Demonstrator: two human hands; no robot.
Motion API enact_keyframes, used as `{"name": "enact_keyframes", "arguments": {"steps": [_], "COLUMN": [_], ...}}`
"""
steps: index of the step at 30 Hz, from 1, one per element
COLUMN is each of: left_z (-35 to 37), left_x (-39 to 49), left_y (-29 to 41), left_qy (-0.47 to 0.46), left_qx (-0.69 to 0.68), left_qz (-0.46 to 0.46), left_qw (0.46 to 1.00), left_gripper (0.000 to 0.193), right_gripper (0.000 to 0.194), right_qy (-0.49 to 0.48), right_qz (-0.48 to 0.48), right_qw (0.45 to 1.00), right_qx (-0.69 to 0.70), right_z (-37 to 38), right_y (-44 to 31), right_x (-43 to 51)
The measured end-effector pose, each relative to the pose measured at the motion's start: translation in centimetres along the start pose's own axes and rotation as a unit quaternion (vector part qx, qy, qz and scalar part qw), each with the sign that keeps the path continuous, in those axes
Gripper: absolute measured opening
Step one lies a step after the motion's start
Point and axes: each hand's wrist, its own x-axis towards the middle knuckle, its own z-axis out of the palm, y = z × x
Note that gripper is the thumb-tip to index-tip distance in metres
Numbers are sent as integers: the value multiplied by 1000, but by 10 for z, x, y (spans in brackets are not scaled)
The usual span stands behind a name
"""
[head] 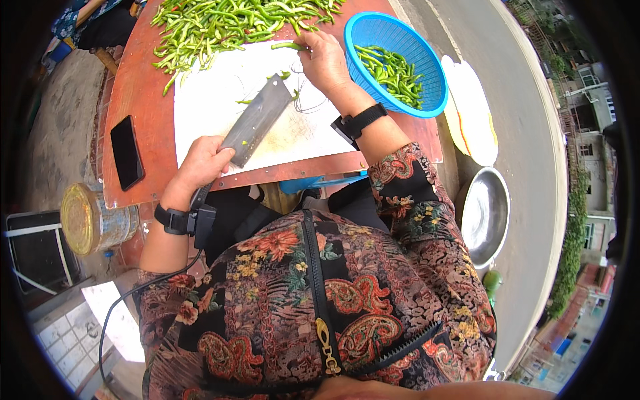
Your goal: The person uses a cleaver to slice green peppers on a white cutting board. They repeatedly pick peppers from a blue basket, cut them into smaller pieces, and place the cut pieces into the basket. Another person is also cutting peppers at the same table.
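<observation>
My left hand (204, 159) grips a cleaver (260, 120) with a broad grey blade, its tip pointing away over a white cutting board (200, 115). Between the thumb and fingers of my right hand (322, 57) is a green chili pepper (288, 46), above the board's far edge. A few pepper pieces lie on the board near the blade's tip. A large pile of green peppers (225, 25) covers the far part of the table. To the right of my right hand, a blue plastic colander (435, 75) holds more green peppers.
A black smartphone (127, 152) lies on the red wooden table (145, 100) at the left. A worn round bucket (82, 220) stands beside the table. Beyond the right edge are a metal basin (486, 217) and a road. Part of another person (95, 25) shows at top left.
</observation>
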Motion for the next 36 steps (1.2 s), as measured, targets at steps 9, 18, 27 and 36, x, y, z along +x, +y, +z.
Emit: {"name": "enact_keyframes", "arguments": {"steps": [9, 18, 27, 36], "left_z": [-9, 20, 19, 22], "left_x": [7, 11, 19, 19], "left_y": [-15, -1, 0, -1], "left_qy": [92, -23, -50, -84], "left_qx": [-169, -143, -112, -87], "left_qz": [45, -3, 4, 22], "left_qw": [980, 989, 992, 992], "left_gripper": [16, 19, 20, 21], "right_gripper": [18, 15, 13, 12], "right_qy": [-140, -83, -71, -71], "right_qz": [-5, -26, -5, 27], "right_qw": [990, 994, 992, 988], "right_qx": [-23, 65, 103, 133], "right_z": [-30, -19, -16, -16], "right_y": [-42, -26, -20, -21], "right_x": [-136, -152, -152, -152]}}
